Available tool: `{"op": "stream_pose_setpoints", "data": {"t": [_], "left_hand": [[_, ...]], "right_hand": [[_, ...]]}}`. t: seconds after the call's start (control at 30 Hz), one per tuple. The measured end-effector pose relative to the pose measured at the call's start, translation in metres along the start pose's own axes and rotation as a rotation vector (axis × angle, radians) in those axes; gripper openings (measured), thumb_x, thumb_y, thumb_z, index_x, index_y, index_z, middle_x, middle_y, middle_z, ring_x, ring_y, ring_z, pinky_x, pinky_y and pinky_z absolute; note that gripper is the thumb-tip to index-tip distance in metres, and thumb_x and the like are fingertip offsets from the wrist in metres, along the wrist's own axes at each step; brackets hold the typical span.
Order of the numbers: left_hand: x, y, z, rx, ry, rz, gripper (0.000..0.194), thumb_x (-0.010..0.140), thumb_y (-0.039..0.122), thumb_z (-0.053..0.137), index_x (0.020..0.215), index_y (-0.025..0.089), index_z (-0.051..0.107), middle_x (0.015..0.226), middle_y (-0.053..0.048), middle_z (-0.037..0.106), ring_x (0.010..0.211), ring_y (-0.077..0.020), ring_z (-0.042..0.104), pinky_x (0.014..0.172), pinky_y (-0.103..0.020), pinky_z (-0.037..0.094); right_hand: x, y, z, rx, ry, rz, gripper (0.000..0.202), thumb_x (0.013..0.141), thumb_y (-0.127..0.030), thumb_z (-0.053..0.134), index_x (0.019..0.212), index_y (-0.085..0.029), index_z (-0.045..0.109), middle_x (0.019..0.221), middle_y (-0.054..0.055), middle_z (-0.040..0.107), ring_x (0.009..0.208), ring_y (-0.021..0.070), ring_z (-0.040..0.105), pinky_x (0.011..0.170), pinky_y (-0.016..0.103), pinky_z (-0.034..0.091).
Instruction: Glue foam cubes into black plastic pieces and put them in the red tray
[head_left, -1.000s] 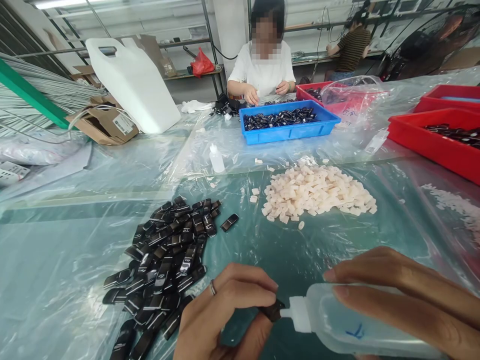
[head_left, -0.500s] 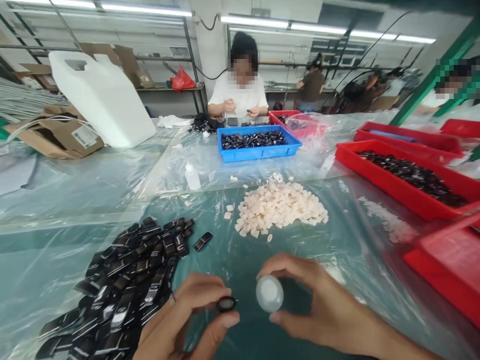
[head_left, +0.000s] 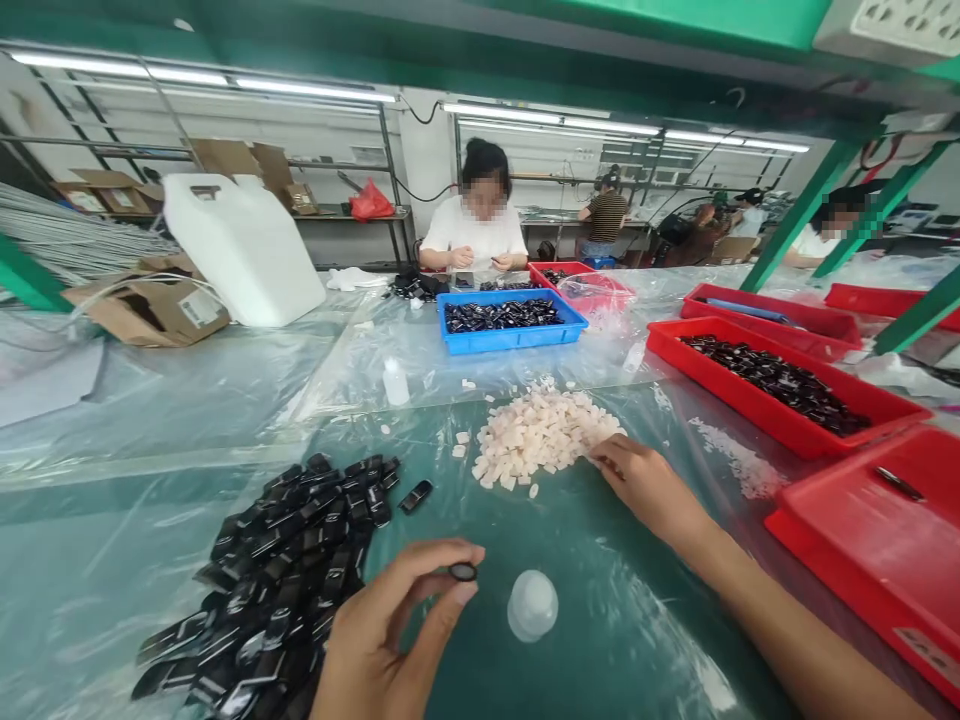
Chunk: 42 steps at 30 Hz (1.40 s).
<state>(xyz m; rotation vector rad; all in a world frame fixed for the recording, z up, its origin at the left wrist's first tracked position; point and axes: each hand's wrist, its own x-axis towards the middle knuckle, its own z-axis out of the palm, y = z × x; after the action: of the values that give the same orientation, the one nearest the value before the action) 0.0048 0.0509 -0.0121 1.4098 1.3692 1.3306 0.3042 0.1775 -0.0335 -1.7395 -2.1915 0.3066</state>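
Between thumb and fingertips, my left hand (head_left: 405,625) pinches a small black part (head_left: 463,572), seen end-on as a dark ring with a greyer middle. A translucent white bottle (head_left: 532,606) stands upright on the green table just right of it. My right hand (head_left: 649,490) reaches to the right edge of a heap of small cream-white pieces (head_left: 532,435). Its fingers are bent together there, and whatever is in them is hidden. A large pile of glossy black parts (head_left: 292,580) lies left of my left hand, with one loose black part (head_left: 415,496) beside it.
Ahead stands a blue tray (head_left: 514,340) of black parts, with a small white bottle (head_left: 395,383) nearer. Red trays (head_left: 750,385) line the right side. A white jug (head_left: 240,250) stands at left. A person (head_left: 476,215) sits opposite; green posts (head_left: 799,215) rise at right.
My right hand has let go of the translucent bottle, which now stands on the table, and has moved forward to the cream-white heap. My left hand keeps the black part. The view has tipped upward.
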Motion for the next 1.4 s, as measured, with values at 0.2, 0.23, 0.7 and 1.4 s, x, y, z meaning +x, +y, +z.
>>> {"op": "stream_pose_setpoints", "data": {"t": [0.2, 0.23, 0.7, 1.4], "left_hand": [[-0.008, -0.005, -0.005, 0.024, -0.059, 0.154, 0.015, 0.099, 0.04, 0.065, 0.108, 0.043, 0.077, 0.109, 0.003, 0.08, 0.099, -0.025, 0.077, 0.071, -0.029, 0.064], [-0.01, -0.004, -0.005, 0.026, -0.061, 0.171, 0.015, 0.1, 0.038, 0.065, 0.108, 0.043, 0.076, 0.109, 0.003, 0.08, 0.099, -0.025, 0.076, 0.071, -0.029, 0.062], [-0.016, 0.004, -0.001, -0.032, -0.109, 0.293, 0.014, 0.105, 0.034, 0.059, 0.112, 0.041, 0.068, 0.096, 0.002, 0.072, 0.08, -0.017, 0.069, 0.067, -0.024, 0.049], [-0.022, 0.0, 0.001, -0.114, -0.185, 0.272, 0.01, 0.104, 0.032, 0.057, 0.102, 0.034, 0.066, 0.083, 0.001, 0.062, 0.064, -0.0158, 0.059, 0.058, -0.026, 0.043]], "right_hand": [[-0.006, -0.014, 0.015, -0.221, 0.017, 0.054, 0.013, 0.103, -0.026, 0.065, 0.11, -0.016, 0.066, 0.112, 0.005, 0.068, 0.091, 0.0176, 0.068, 0.08, 0.035, 0.061], [-0.007, -0.016, 0.015, -0.227, 0.019, 0.054, 0.013, 0.103, -0.026, 0.065, 0.11, -0.016, 0.067, 0.112, 0.005, 0.068, 0.092, 0.0177, 0.068, 0.08, 0.035, 0.061], [-0.062, -0.095, -0.042, 0.682, -0.125, -0.092, 0.032, 0.1, -0.053, 0.061, 0.094, -0.022, 0.066, 0.08, -0.001, 0.061, 0.069, 0.0134, 0.056, 0.059, 0.024, 0.047], [-0.099, -0.17, -0.036, 1.058, -0.325, 0.002, 0.037, 0.096, -0.055, 0.067, 0.09, -0.019, 0.061, 0.079, -0.003, 0.054, 0.066, 0.0099, 0.049, 0.06, 0.02, 0.044]]}}
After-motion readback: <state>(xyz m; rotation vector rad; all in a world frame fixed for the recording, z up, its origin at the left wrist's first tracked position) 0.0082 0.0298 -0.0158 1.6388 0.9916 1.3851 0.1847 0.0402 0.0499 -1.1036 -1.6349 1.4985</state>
